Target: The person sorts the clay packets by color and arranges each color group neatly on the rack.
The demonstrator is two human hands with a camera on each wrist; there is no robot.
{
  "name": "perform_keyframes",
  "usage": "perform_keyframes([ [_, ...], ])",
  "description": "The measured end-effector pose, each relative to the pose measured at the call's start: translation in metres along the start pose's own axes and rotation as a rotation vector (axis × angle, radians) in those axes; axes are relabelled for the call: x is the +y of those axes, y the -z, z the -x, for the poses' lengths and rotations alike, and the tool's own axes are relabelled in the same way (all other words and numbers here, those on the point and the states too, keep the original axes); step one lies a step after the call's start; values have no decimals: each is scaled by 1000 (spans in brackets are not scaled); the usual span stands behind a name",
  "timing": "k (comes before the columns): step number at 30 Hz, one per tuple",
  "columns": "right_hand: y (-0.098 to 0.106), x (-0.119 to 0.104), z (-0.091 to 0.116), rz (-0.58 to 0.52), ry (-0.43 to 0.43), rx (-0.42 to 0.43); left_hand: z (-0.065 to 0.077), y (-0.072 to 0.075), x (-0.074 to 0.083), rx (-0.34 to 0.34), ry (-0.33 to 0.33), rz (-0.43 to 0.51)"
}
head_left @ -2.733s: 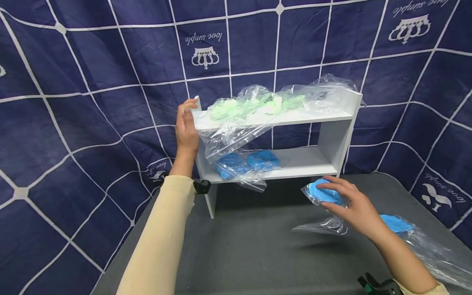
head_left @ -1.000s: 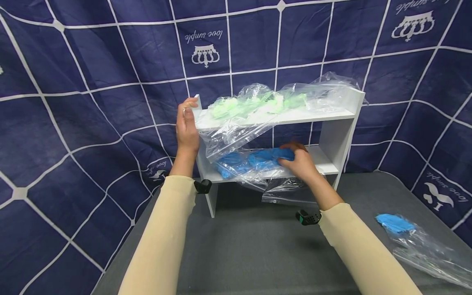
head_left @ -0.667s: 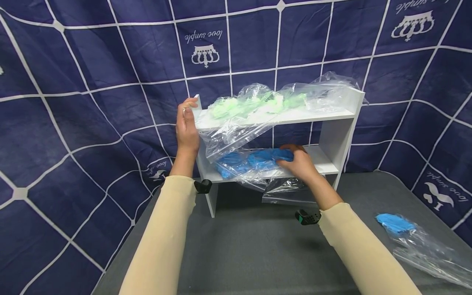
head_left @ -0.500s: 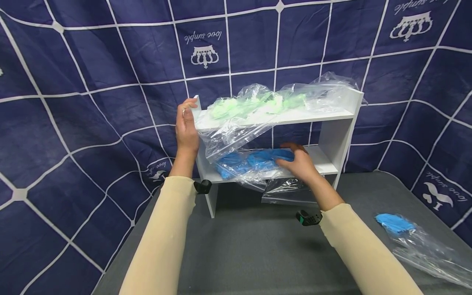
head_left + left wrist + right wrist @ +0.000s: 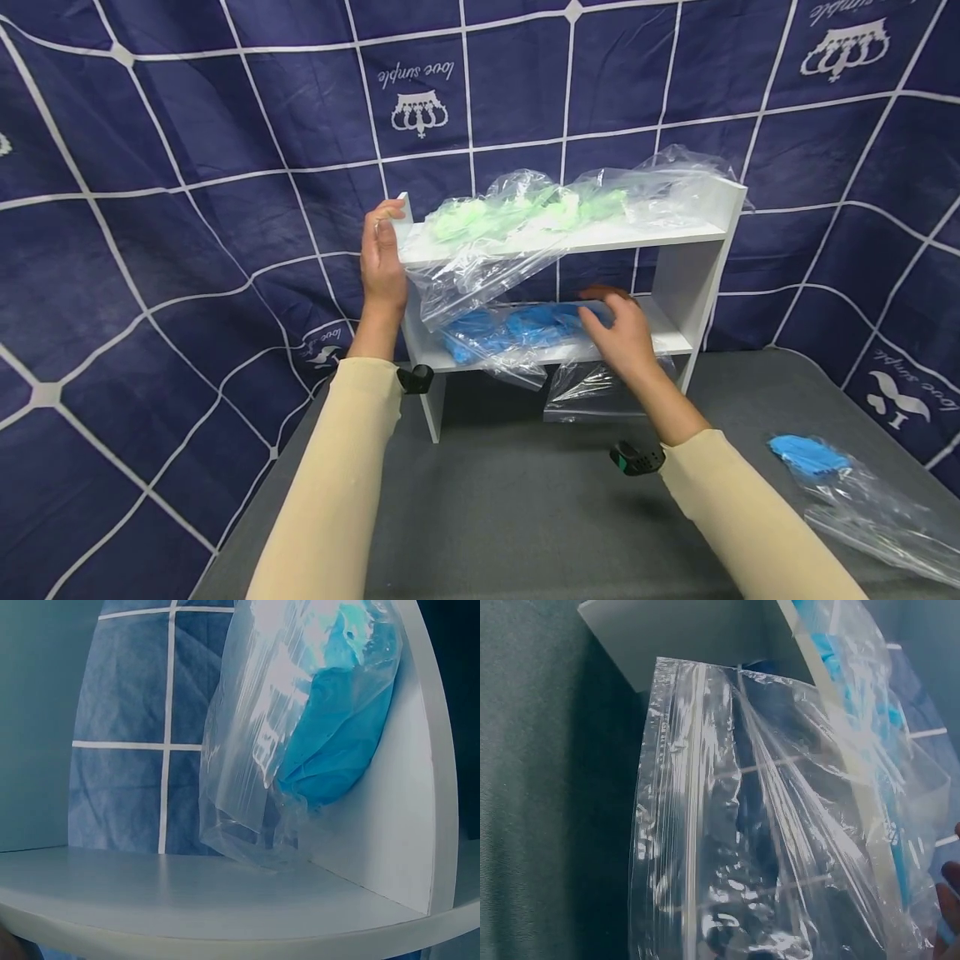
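Observation:
A white two-tier shelf (image 5: 690, 275) stands on the dark table in the head view. My left hand (image 5: 384, 271) grips the top of its left side panel. On the lower board lie blue folded items (image 5: 538, 323) in clear zip bags, whose kind I cannot tell. My right hand (image 5: 628, 337) is beside the rightmost one, thumb and fingers spread apart. That bag's clear zip end (image 5: 697, 825) hangs over the board's front edge. The left wrist view shows another blue item (image 5: 337, 735) in its bag on the lower board.
Pale green items (image 5: 525, 212) in clear bags lie along the top board, one bag drooping over its front. Another bagged blue item (image 5: 808, 454) lies on the table (image 5: 525, 517) at the right. A navy checked cloth (image 5: 225, 125) hangs behind.
My right hand carried a bagged blue item from above the table onto the lower board, beside the others. Its fingers have since let go and drawn slightly right. The left hand stays put.

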State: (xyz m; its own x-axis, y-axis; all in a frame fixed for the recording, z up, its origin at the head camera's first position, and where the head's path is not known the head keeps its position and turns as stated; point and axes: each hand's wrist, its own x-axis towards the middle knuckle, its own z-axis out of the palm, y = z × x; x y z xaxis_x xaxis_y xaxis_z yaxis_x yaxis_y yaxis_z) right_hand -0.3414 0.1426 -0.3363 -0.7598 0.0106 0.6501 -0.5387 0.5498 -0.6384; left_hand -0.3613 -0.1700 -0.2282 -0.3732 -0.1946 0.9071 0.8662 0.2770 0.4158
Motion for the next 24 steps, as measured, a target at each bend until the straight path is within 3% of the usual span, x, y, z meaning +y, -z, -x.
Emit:
perform_keyframes([
  [7, 17, -6, 20, -90, 70, 90, 3, -2, 30, -8, -3, 15],
  [16, 51, -14, 45, -136, 198, 165, 5, -2, 31, -5, -27, 15],
  [24, 88, -1, 61, -94, 201, 237, 4, -2, 32, -3, -6, -5],
])
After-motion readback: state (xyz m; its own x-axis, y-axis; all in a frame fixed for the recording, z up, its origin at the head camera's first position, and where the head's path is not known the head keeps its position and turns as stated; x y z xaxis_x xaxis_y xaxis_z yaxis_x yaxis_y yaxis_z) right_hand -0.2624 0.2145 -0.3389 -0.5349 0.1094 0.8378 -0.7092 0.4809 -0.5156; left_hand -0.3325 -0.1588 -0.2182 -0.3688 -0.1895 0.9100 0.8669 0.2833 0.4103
